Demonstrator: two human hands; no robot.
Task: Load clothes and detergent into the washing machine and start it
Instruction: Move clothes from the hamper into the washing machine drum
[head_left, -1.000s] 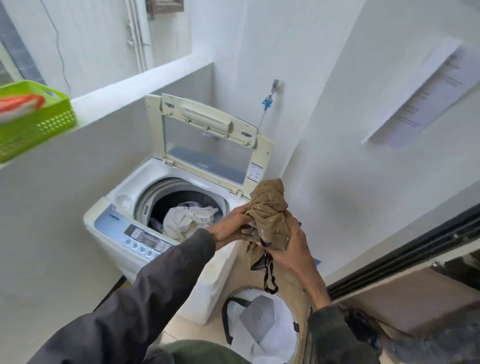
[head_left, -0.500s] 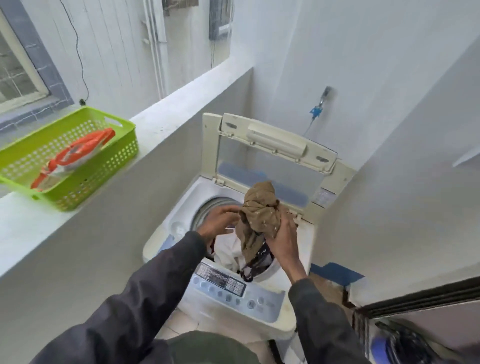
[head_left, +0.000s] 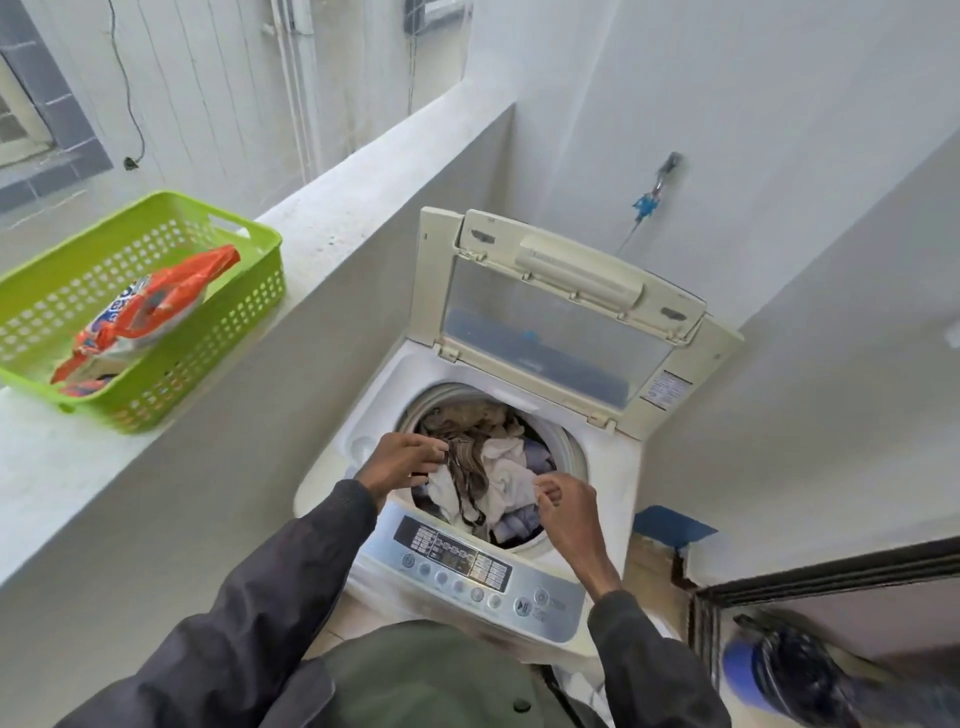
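Wide pale counter (head_left: 363, 208) runs down the left side, and tucked just beside it is the washing machine (head_left: 613, 467), a top-loader. Its lid (head_left: 561, 306) is standing up, drum wide open. On the counter sits the green basket (head_left: 208, 353), and lying inside it is the orange detergent packet (head_left: 156, 306), well apart from the machine. Down in the drum there's a heap of clothes (head_left: 511, 467), whites and pale blues, piled close to the rim. The control panel (head_left: 467, 566) lies along the near edge, under the forearms. Left grip (head_left: 402, 460) is over the drum's left rim, fingers curled and pinching the brown garment (head_left: 467, 470), which lies on top of the heap with a dark strap trailing. Right grip (head_left: 566, 506) is at the near right rim, fingers curled just above white cloth; can't tell if it holds any.
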